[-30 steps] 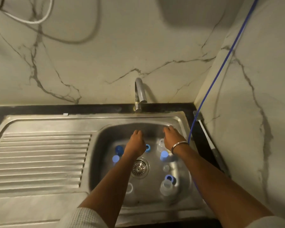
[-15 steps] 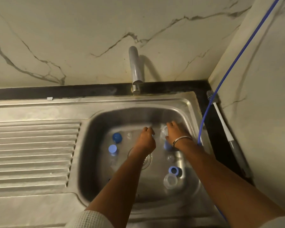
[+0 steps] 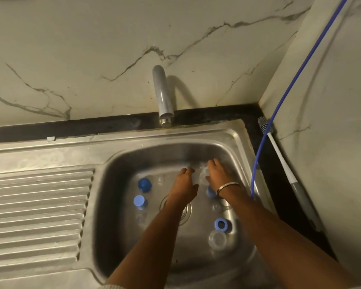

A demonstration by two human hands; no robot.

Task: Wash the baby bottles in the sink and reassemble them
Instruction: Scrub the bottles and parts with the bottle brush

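Head view: both my hands reach into the sink (image 3: 236, 140), meeting at its far side over a clear bottle (image 3: 202, 176). My left hand (image 3: 182, 184) and right hand (image 3: 217, 174) both curl round it, though blur hides the exact grip. Blue caps (image 3: 144, 184) lie left, a blue ring (image 3: 221, 224) nearer me. The bottle looks light, stiff and probably slippery when wet, so I'd hold its body, not its rim.

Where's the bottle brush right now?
In the head view the bottle brush is outside the sink, lying on the dark counter strip along its right side, bristle end toward the back corner, beside the blue hose.
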